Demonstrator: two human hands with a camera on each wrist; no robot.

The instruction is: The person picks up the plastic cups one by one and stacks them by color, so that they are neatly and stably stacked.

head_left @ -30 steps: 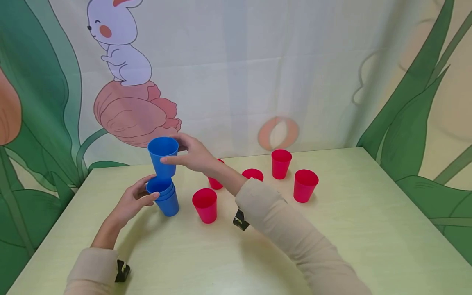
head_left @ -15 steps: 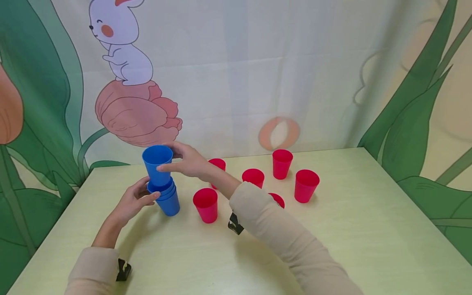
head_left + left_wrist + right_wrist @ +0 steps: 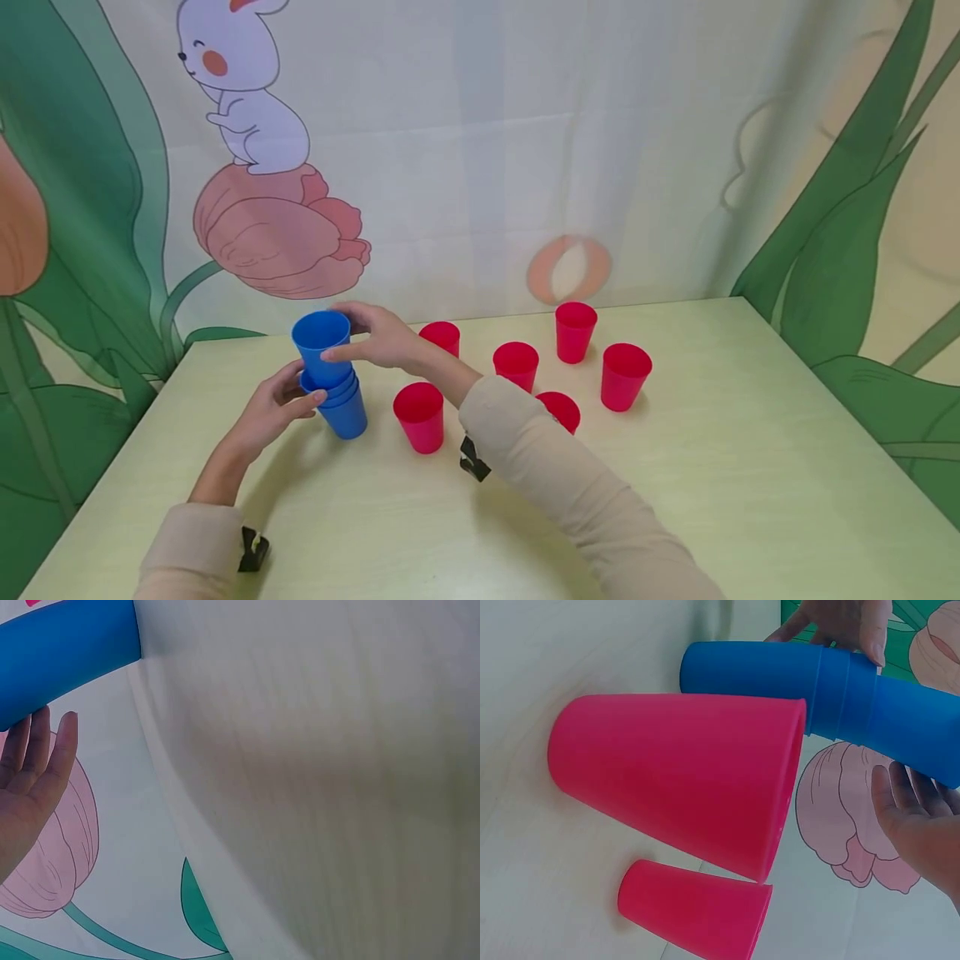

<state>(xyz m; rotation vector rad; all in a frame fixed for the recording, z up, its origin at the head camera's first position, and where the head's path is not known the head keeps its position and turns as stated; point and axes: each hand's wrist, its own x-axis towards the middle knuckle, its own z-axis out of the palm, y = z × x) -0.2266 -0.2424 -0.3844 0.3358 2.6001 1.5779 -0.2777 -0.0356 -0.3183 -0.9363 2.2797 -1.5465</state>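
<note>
At the table's left side stands a stack of nested blue cups (image 3: 347, 417), upright. My left hand (image 3: 272, 408) grips this stack near its upper rims, thumb in front. Another blue cup (image 3: 318, 343) is held by my right hand (image 3: 384, 337), thumb on its near side and fingers behind. Its lower part sits inside the top of the stack, with much of its wall showing above. In the right wrist view the blue cups form one line, the held cup (image 3: 915, 724) slightly angled to the others.
Several red cups stand upright to the right: one red cup (image 3: 419, 421) close beside the blue stack, others (image 3: 576, 333) farther back. My right forearm crosses over the table (image 3: 750, 467) and partly hides a red cup (image 3: 560, 410). A printed curtain (image 3: 480, 167) hangs behind.
My right hand has brought the upper blue cup down and a little left, from above the stack into its mouth. The left hand has kept its hold on the stack.
</note>
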